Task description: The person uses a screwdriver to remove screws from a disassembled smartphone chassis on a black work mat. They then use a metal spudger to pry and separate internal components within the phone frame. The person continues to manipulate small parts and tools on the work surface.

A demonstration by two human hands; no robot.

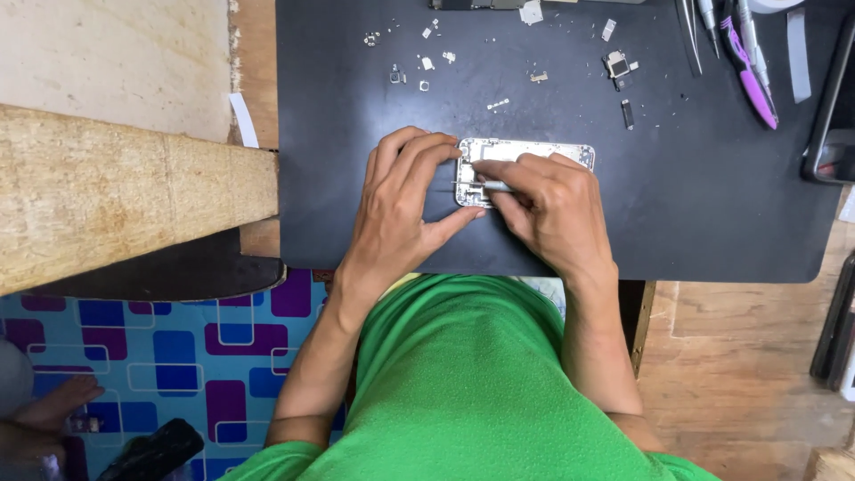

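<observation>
Black rubber mat [712,196] is covering most of the wooden desk [739,356]; its near edge is running just past both wrists, its rounded right corner sitting short of the desk's own edge. Open mat is lying right of the hands, with a narrower strip on the left; the far part is carrying the loose pieces.

Patterned blue and purple floor covering [178,356] is showing below left. Rough pale wooden plank [116,196] is jutting in from the left, stopping just short of the mat.

Opened silver phone chassis, rectangular [534,153], is lying mid-mat, long side across; its near half is hidden under both hands.

Left hand [401,205] is pressing down on the chassis's left end, fingers curled over it, thumb stretched along the near edge. Right hand [552,209] is pinching a thin metal screwdriver [488,185], fingers closed around the shaft, tip pointing left over the chassis.

Purple-handled tool [753,76] and dark tweezers [690,31] are lying at the top right, cut off by the frame. Tiny screws and metal brackets [419,71] are scattered along the far mat, too small to tell apart. Dark phone [833,116] is half cut off at the right edge.
</observation>
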